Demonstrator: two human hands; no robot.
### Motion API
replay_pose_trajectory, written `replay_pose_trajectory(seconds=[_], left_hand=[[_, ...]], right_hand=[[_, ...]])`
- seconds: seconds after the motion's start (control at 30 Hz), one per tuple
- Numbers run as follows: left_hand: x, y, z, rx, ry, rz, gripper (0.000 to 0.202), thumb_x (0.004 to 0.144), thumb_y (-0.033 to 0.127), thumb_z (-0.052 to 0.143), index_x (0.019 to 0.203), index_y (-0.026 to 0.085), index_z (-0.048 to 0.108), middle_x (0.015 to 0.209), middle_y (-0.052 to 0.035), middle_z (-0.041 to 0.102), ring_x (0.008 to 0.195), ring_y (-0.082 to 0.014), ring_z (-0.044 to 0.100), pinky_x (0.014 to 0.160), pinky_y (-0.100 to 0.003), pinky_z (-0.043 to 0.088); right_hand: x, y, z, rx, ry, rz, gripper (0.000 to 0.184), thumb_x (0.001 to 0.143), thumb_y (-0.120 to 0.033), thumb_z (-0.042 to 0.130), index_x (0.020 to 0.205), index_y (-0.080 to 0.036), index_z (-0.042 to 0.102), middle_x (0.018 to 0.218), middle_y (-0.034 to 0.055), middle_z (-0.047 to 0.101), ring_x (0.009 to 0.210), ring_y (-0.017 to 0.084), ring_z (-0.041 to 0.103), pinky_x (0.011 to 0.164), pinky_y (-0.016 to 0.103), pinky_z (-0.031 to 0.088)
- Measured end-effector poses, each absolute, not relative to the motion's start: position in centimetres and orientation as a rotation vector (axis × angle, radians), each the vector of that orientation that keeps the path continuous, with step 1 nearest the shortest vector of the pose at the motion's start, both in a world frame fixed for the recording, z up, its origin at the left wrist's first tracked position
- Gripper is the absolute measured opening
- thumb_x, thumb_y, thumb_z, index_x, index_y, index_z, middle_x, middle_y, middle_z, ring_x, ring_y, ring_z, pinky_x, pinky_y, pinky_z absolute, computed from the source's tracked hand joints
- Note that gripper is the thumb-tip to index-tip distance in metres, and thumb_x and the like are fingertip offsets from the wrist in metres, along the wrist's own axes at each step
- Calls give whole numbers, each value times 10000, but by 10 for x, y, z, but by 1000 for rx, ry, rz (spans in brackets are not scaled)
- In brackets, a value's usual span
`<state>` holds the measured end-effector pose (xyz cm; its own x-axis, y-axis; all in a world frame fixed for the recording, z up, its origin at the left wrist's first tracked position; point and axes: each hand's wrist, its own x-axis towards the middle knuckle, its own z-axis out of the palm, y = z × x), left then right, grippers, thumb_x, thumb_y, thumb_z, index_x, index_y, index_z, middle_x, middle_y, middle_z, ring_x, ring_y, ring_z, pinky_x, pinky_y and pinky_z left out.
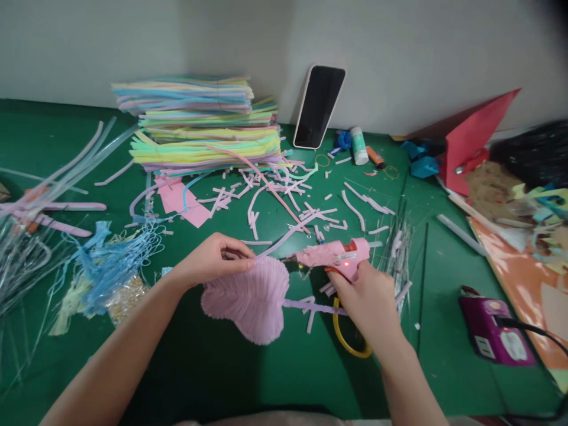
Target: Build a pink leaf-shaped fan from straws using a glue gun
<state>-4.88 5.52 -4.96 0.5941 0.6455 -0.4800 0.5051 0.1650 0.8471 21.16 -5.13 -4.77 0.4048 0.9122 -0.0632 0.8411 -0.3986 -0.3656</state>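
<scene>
My left hand [215,258] is closed in a pinch on the top edge of a pink ribbed heart shape [251,299] made of pipe cleaners, together with the end of a long pink pipe cleaner [284,235] that runs up and to the right. My right hand [369,296] grips a pink hot glue gun [333,257]. The gun's nozzle points left, close to the heart's upper right edge. A pink stem [310,306] sticks out from the heart toward my right hand.
A stack of pastel pipe cleaners [199,124] lies at the back beside a phone [319,106] leaning on the wall. Cut pink pieces [310,210] litter the green table [177,367]. A purple power strip [494,330] sits at right, yellow-handled scissors [348,343] under my right wrist, blue tassels [110,260] at left.
</scene>
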Motion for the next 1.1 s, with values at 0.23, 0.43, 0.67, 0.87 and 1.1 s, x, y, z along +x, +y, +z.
replay_pose_trajectory(seconds=[0.23, 0.43, 0.67, 0.87, 1.1], left_hand=[[-48, 56, -49, 1465, 1028, 130, 273, 735, 418, 712, 839, 170, 754, 843, -60, 758, 774, -209, 678, 675, -259, 516], [-49, 56, -50, 1460, 1019, 137, 272, 738, 426, 709, 843, 180, 759, 845, -59, 759, 774, -212, 682, 673, -261, 519], [-50, 55, -50, 1472, 1015, 140, 284, 735, 433, 707, 844, 175, 760, 857, -66, 760, 779, -218, 682, 682, -271, 530], [-49, 56, -49, 1482, 1014, 136, 277, 741, 433, 701, 835, 179, 759, 860, -65, 760, 787, -217, 682, 696, -272, 530], [-49, 56, -50, 1492, 1036, 133, 275, 730, 432, 701, 836, 185, 756, 853, -58, 759, 785, -219, 682, 696, -278, 535]], right_hand=[[205, -46, -46, -2401, -1511, 257, 334, 653, -423, 564, 534, -286, 283, 392, -33, 411, 381, 144, 413, 441, 271, 291], [205, -45, -46, -2384, -1526, 285, 275, 670, -397, 534, 543, -276, 322, 411, -5, 476, 403, 156, 446, 455, 275, 322], [207, -49, -50, -2391, -1536, 291, 290, 667, -410, 525, 548, -280, 296, 430, 10, 505, 414, 171, 468, 460, 280, 320], [210, -52, -50, -2421, -1547, 299, 310, 677, -394, 529, 535, -285, 276, 418, 4, 486, 406, 175, 471, 464, 280, 315], [213, -58, -49, -2416, -1529, 308, 334, 657, -389, 534, 521, -290, 247, 399, 1, 471, 394, 167, 450, 442, 272, 311]])
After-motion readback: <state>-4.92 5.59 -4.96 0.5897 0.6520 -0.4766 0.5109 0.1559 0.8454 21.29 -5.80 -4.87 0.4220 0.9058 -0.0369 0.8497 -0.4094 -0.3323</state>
